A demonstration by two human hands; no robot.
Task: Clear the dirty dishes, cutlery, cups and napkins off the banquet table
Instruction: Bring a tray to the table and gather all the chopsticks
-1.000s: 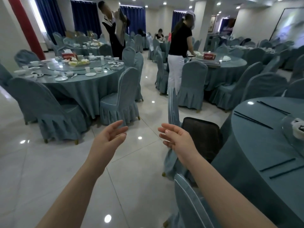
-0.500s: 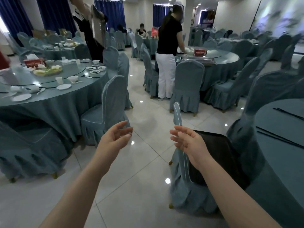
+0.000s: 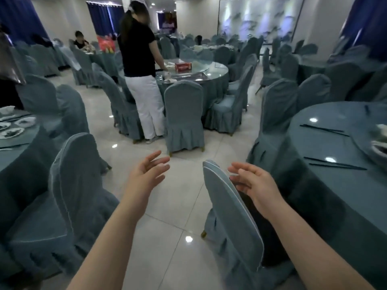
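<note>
Bare L hand (image 3: 146,174) & R hand (image 3: 254,183), each grip wide, empty, above chair (image 3: 230,216).

Both bare forearms reach forward from the bottom of the view, angling in toward each other. The left hand (image 3: 146,174) is held out palm turned inward, fingers loosely spread and slightly bent, gripping nothing. The right hand (image 3: 254,182) hangs at about the same height, palm facing the left one, fingers relaxed and a little curled, nothing in it either.
</note>
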